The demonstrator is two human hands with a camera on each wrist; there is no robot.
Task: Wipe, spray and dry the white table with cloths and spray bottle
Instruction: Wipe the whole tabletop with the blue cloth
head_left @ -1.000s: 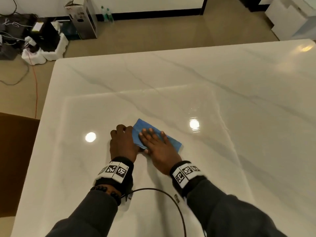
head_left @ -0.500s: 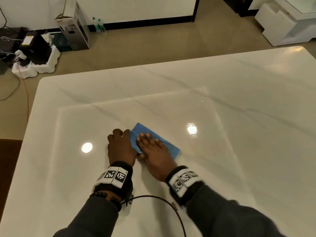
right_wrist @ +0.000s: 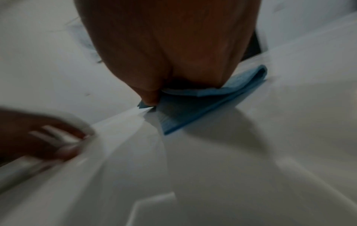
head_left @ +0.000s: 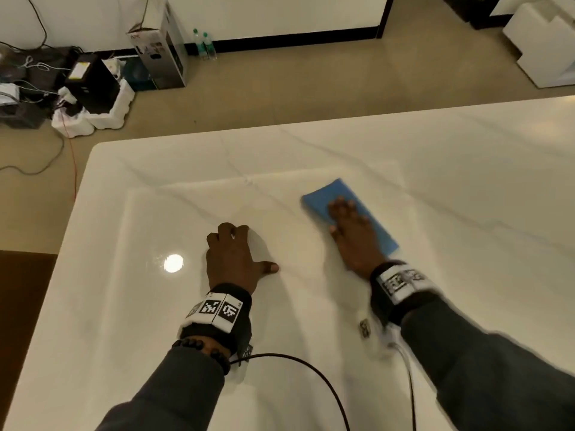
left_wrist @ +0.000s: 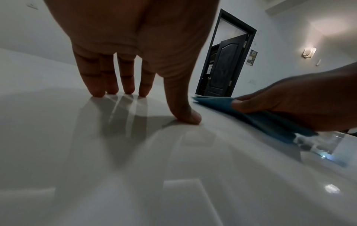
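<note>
A folded blue cloth [head_left: 323, 195] lies flat on the glossy white table [head_left: 466, 188], right of centre. My right hand [head_left: 350, 227] presses on it with flat fingers, blurred by motion; the cloth [right_wrist: 203, 104] shows under the palm in the right wrist view. My left hand [head_left: 233, 253] rests on the bare table to the cloth's left, fingertips [left_wrist: 112, 90] and thumb touching the surface, holding nothing. In the left wrist view the cloth [left_wrist: 257, 120] sits under the right hand [left_wrist: 297, 100]. No spray bottle is in view.
The table's far edge [head_left: 280, 126] and left corner [head_left: 93, 150] border open floor. On the floor beyond stand a cardboard box [head_left: 161, 48], two water bottles [head_left: 203, 45], foam packing with black gear and cables [head_left: 93, 98], and white foam blocks [head_left: 544, 42]. A black cable [head_left: 311, 368] trails near my wrists.
My right hand has slid the blue cloth to the right and farther away across the table. My left hand has let go of the cloth and stays resting on the bare surface.
</note>
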